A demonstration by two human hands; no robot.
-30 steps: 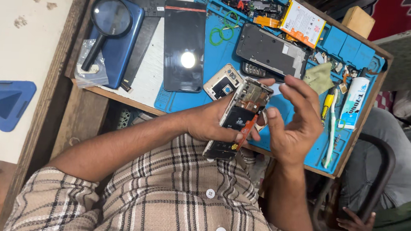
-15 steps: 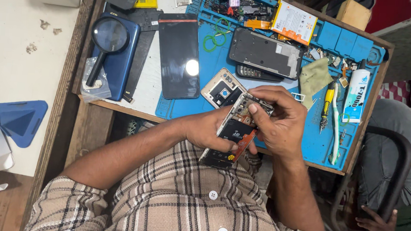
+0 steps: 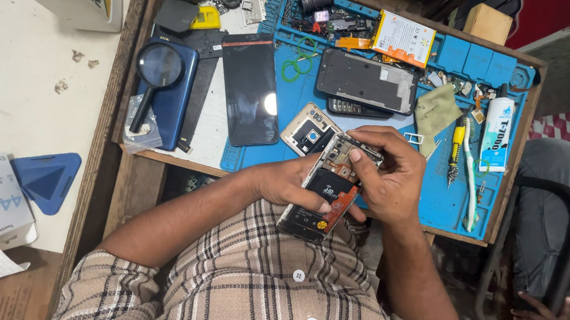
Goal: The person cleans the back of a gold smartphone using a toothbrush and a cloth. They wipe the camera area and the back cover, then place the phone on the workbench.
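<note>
A: Opened phone [image 3: 321, 196], back cover off, held above the near edge of the blue repair mat [image 3: 456, 210]. Left hand [image 3: 289, 183] wraps its side, fingers closed round the frame.

B: Right hand [image 3: 389, 176]?

A: Fingertips pinched narrow on the top board by the camera end. Looks like seating or freeing a small part.

B: Needs?

A: Probably steady grip, light pressure. Separate camera cover [image 3: 310, 130] lies just beside.

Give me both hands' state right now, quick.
Left hand: closed around the opened phone, gripping it from the side.
Right hand: fingers curled onto the phone's top end; whether it pinches anything cannot be told.
</note>
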